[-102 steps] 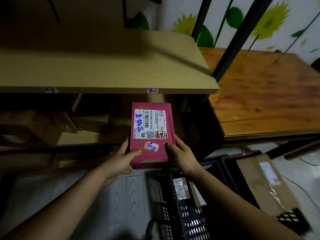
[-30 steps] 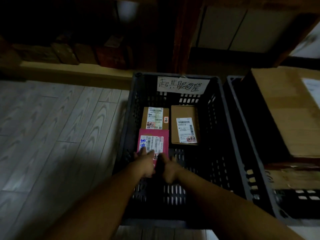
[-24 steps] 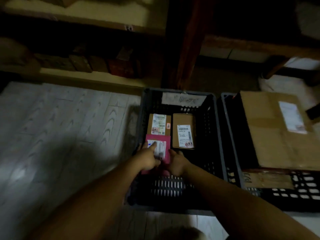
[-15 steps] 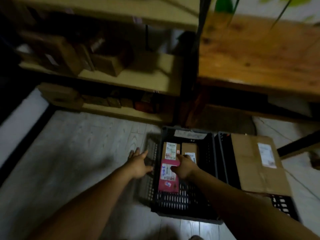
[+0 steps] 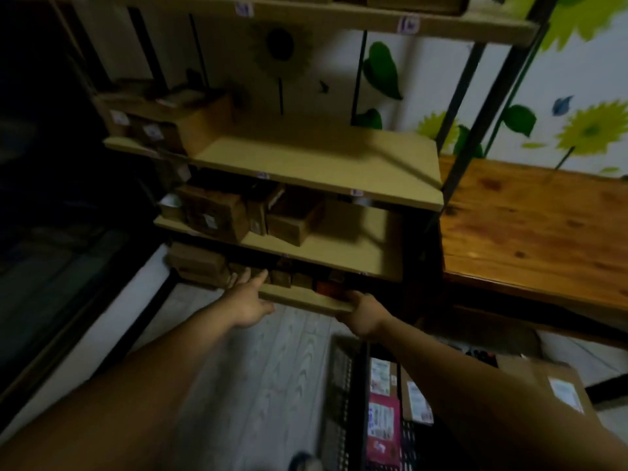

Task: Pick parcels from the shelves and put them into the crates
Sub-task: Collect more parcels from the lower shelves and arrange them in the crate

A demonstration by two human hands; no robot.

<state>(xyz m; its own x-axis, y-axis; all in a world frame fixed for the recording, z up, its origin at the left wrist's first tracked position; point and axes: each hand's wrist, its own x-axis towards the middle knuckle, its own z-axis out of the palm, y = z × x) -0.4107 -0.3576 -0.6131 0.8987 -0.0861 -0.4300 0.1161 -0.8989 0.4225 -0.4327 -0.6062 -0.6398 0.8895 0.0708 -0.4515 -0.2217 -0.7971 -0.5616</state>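
The pink parcel (image 5: 383,426) lies in the black crate (image 5: 343,396) at the bottom of the view, beside two brown labelled parcels (image 5: 416,401). My left hand (image 5: 249,299) is stretched out, fingers straight, toward the lowest shelf (image 5: 302,299), where small brown parcels (image 5: 200,265) and a reddish one (image 5: 328,287) sit. My right hand (image 5: 362,312) hangs at the front edge of that same shelf, loosely curled, with nothing in it. Both hands are above the floor, well clear of the crate.
The shelf unit has further boards above, with brown boxes (image 5: 217,214) on the middle one. A wooden table (image 5: 530,232) stands to the right. A large cardboard box (image 5: 557,385) covers a second crate at the lower right. Pale wood floor (image 5: 258,375) lies on the left.
Both hands let go of the pink parcel, which now lies in the crate, and rose to the lowest shelf. The view lifted from the crate to the shelves.
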